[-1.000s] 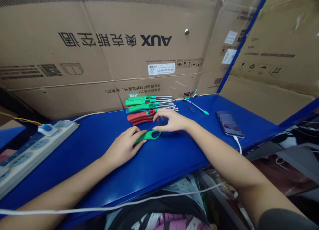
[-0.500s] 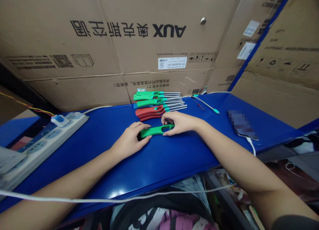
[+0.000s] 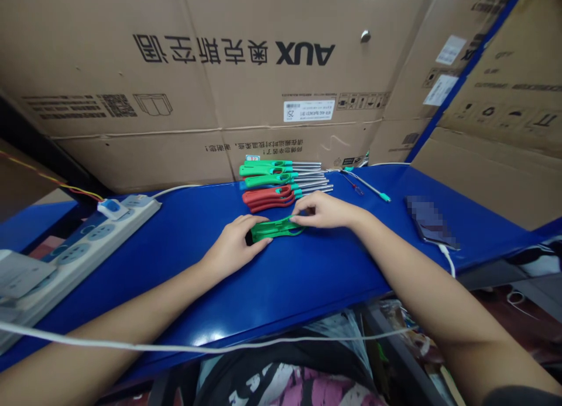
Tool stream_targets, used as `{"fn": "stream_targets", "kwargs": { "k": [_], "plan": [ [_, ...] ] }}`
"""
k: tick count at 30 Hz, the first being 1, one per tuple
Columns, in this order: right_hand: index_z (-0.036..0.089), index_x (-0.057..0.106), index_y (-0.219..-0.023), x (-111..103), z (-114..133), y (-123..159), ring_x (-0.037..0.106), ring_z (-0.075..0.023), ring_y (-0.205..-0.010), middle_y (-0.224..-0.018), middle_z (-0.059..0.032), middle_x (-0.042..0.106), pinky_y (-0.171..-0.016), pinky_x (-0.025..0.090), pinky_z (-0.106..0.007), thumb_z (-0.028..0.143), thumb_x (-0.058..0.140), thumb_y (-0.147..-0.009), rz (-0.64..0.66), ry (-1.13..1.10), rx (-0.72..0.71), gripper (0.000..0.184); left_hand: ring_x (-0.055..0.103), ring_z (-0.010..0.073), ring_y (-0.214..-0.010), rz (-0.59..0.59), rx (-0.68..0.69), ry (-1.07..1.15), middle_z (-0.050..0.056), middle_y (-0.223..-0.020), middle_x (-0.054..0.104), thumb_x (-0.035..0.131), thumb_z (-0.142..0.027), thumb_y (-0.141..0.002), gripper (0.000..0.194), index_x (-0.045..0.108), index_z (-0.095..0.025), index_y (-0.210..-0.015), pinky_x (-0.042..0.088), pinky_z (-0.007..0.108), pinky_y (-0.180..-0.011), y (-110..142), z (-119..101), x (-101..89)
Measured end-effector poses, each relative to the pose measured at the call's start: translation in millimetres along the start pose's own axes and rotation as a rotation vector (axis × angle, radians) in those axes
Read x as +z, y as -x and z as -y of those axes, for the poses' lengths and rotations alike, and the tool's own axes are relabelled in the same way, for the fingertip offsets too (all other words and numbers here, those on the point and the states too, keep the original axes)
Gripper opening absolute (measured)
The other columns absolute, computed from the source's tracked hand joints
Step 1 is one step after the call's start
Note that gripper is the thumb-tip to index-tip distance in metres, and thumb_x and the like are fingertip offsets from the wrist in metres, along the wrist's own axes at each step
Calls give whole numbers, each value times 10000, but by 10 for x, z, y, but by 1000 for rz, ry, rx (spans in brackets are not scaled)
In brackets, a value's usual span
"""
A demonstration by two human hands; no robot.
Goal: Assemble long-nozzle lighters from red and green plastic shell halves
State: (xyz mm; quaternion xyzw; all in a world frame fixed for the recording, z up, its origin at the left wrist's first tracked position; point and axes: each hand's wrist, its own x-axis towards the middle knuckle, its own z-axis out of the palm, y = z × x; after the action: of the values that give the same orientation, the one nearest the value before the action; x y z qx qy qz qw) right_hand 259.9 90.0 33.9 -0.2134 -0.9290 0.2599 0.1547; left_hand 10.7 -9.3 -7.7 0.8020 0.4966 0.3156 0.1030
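Note:
A green plastic lighter handle (image 3: 274,228) lies on the blue table (image 3: 307,271) between both hands. My left hand (image 3: 235,246) is closed round its left end. At the handle's right end my right hand (image 3: 322,211) pinches it with curled fingers. Just behind the hands lies a row of several long-nosed lighters (image 3: 281,180) with green and red handles and metal tubes, pointing right.
A white power strip (image 3: 83,242) sits at the left with a blue plug in it. A phone (image 3: 430,221) on a white cable lies at the right. A thin teal-tipped rod (image 3: 369,187) lies behind it. Cardboard boxes (image 3: 246,78) wall the back. A white cable (image 3: 197,347) crosses the near edge.
My right hand came down from the red lighters onto the right end of the green handle and now pinches it. My left hand kept hold of the left end.

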Motion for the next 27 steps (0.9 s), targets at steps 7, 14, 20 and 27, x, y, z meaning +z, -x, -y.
{"fn": "stream_targets", "kwargs": {
  "k": [7, 14, 20, 27],
  "plan": [
    [117, 740, -875, -111, -16, 23, 563, -122, -638, -739, -44, 700, -601, 428, -247, 388, 613, -889, -94, -110, 149, 299, 687, 234, -903, -23, -111, 13, 65, -1050, 719, 688, -367, -839, 553, 528, -213, -1346, 550, 373, -820, 14, -16, 19],
    [138, 717, -784, -190, 89, 101, 508, -84, -454, -566, 18, 601, -479, 408, -227, 483, 690, -813, 327, -260, 358, 348, 675, 213, -934, -25, -66, 67, 49, -1027, 702, 669, -344, -848, 484, 541, -218, -1298, 544, 379, -858, 0, 9, 17],
    [164, 585, -644, -58, 48, 61, 564, -106, -444, -495, 30, 587, -486, 460, -227, 560, 795, -675, 371, -269, 418, 450, 672, 216, -936, -37, -59, 80, 42, -1011, 705, 710, -431, -849, 473, 585, -212, -1250, 547, 370, -843, -5, 48, 37],
    [146, 661, -771, -278, -14, 125, 550, -96, -462, -634, -13, 659, -494, 436, -229, 546, 684, -801, -3, -176, 372, 402, 597, 254, -1111, -99, 50, -30, 75, -1142, 680, 588, -428, -957, 287, 651, -217, -1140, 473, 437, -978, 55, -190, -4]
  ]
}}
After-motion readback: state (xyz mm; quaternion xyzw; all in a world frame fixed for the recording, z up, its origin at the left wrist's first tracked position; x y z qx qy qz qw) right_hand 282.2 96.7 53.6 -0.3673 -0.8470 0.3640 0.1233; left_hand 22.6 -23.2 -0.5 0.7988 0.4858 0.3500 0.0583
